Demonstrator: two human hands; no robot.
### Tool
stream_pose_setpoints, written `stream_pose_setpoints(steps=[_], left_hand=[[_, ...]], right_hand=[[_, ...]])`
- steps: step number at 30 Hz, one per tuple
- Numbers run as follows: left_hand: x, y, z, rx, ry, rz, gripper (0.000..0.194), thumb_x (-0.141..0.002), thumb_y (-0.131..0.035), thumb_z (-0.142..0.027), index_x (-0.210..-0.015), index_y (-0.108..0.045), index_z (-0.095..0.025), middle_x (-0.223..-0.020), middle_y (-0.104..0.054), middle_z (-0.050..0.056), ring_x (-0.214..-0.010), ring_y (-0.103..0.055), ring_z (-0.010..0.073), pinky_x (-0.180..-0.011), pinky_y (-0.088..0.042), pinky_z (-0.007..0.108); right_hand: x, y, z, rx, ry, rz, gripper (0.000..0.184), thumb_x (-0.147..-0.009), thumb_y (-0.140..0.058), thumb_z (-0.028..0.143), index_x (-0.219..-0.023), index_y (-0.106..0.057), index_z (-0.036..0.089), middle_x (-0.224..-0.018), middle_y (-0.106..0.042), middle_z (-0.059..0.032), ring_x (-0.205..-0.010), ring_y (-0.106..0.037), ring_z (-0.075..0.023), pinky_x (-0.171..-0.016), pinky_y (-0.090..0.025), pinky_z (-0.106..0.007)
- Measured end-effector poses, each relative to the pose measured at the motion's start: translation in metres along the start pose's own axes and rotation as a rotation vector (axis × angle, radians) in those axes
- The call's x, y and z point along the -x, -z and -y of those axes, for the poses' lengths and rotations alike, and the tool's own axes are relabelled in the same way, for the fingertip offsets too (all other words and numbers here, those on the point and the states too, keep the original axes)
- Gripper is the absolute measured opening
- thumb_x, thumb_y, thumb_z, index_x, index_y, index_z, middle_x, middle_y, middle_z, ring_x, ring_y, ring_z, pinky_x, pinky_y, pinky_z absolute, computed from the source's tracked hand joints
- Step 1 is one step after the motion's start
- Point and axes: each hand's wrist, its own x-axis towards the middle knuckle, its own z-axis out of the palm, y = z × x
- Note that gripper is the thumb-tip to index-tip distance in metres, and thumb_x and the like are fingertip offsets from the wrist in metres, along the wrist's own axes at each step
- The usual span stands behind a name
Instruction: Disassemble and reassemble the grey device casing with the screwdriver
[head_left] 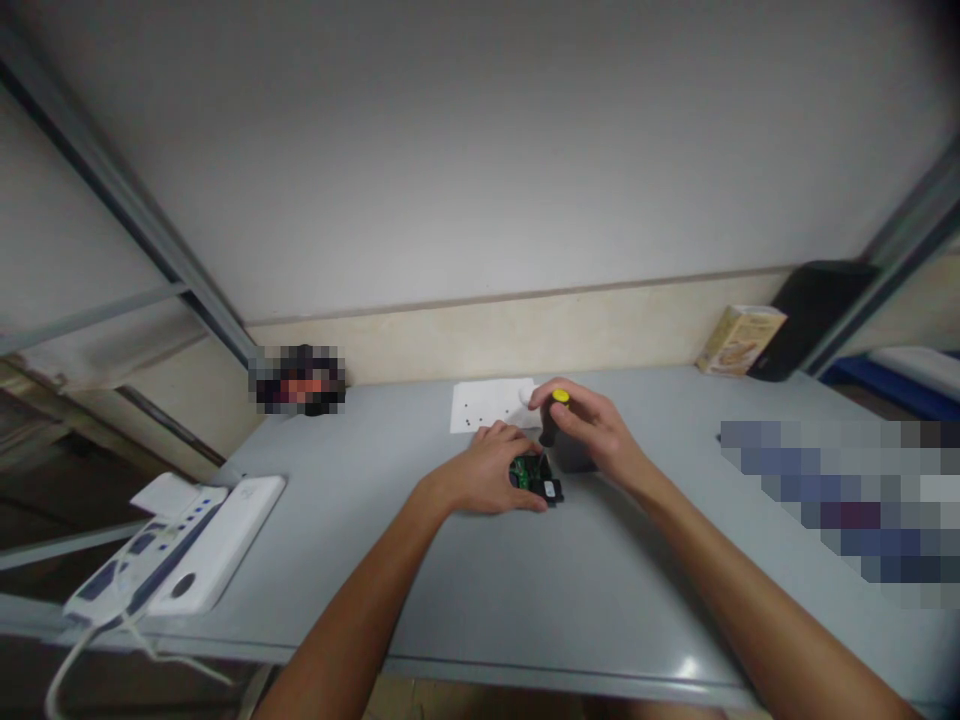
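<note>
My left hand (495, 470) is closed around a small black device with a green circuit board (551, 490), pressing it to the grey table. In my right hand (600, 430) is a screwdriver (551, 425) with a dark handle and a yellow cap, held nearly upright. Its thin shaft points down at the device; whether the tip sits in a screw is too small to tell. Just behind my hands lies a white sheet of paper (480, 400) with several tiny dark pieces on it, perhaps screws. A dark object (576, 455) is partly hidden behind my right hand.
White power strips (225, 550) with a cable lie at the table's left edge. A yellowish box (742, 340) and a black panel (817, 310) stand at the back right. Blurred-out items lie at the back left and right. A wall closes off the back of the table (465, 590).
</note>
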Motion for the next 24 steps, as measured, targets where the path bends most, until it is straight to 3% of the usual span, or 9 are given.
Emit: stream_pose_setpoints(steps=[4, 7, 10, 13, 15, 20, 24], left_hand=[[0.0, -0.002, -0.001, 0.037, -0.022, -0.006, 0.066, -0.071, -0.086, -0.052, -0.127, -0.062, -0.027, -0.133, -0.059, 0.011, -0.127, -0.052, 0.0354, -0.109, -0.04, 0.052], [-0.001, -0.004, -0.002, 0.042, -0.038, -0.019, 0.073, -0.069, -0.088, -0.05, -0.131, -0.058, -0.028, -0.14, -0.056, 0.012, -0.13, -0.051, 0.0352, -0.109, -0.042, 0.052], [-0.001, -0.004, -0.003, 0.026, -0.036, -0.012, 0.069, -0.071, -0.086, -0.05, -0.13, -0.058, -0.027, -0.137, -0.057, 0.012, -0.126, -0.053, 0.0344, -0.107, -0.044, 0.051], [-0.001, -0.003, -0.004, 0.018, -0.046, -0.009, 0.064, -0.073, -0.084, -0.048, -0.128, -0.06, -0.027, -0.134, -0.059, 0.011, -0.124, -0.054, 0.0336, -0.108, -0.044, 0.051], [-0.001, -0.003, -0.004, 0.018, -0.052, -0.018, 0.063, -0.073, -0.084, -0.047, -0.127, -0.061, -0.027, -0.133, -0.06, 0.011, -0.124, -0.055, 0.0334, -0.108, -0.044, 0.05], [-0.002, -0.004, -0.004, 0.006, -0.058, -0.033, 0.053, -0.074, -0.083, -0.045, -0.118, -0.063, -0.025, -0.128, -0.062, 0.011, -0.12, -0.057, 0.0322, -0.106, -0.044, 0.048], [-0.003, -0.004, -0.005, 0.002, -0.042, -0.018, 0.053, -0.074, -0.083, -0.047, -0.118, -0.063, -0.026, -0.119, -0.065, 0.009, -0.114, -0.059, 0.0312, -0.101, -0.046, 0.046]], right_hand=[[-0.001, -0.006, -0.002, -0.317, -0.055, 0.07, 0.026, -0.091, -0.067, 0.048, -0.092, -0.063, 0.023, -0.11, -0.067, -0.0077, -0.092, -0.066, -0.0215, -0.085, -0.05, -0.036], [0.001, -0.013, -0.008, -0.444, -0.118, 0.095, 0.027, -0.088, -0.073, 0.045, -0.094, -0.056, 0.025, -0.092, -0.067, -0.0023, -0.075, -0.062, -0.0161, -0.073, -0.049, -0.031], [0.001, -0.019, -0.012, -0.475, -0.118, 0.049, 0.029, -0.088, -0.072, 0.048, -0.096, -0.054, 0.027, -0.067, -0.053, 0.0056, -0.059, -0.048, -0.0128, -0.06, -0.04, -0.025], [-0.001, -0.02, -0.011, -0.543, -0.156, -0.001, 0.036, -0.096, -0.053, 0.062, -0.101, -0.059, 0.027, -0.068, -0.049, 0.0032, -0.06, -0.048, -0.015, -0.06, -0.042, -0.028], [-0.001, -0.019, -0.008, -0.587, -0.204, -0.013, 0.039, -0.097, -0.048, 0.061, -0.101, -0.062, 0.025, -0.074, -0.053, -0.0002, -0.066, -0.053, -0.0173, -0.063, -0.046, -0.031], [-0.001, -0.016, -0.008, -0.651, -0.195, -0.037, 0.027, -0.084, -0.075, 0.044, -0.091, -0.059, 0.025, -0.098, -0.063, -0.0036, -0.079, -0.06, -0.0178, -0.071, -0.048, -0.032], [-0.004, -0.019, -0.011, -0.693, -0.155, -0.092, 0.03, -0.085, -0.076, 0.046, -0.091, -0.054, 0.027, -0.071, -0.05, 0.0046, -0.059, -0.046, -0.0125, -0.06, -0.04, -0.026]])
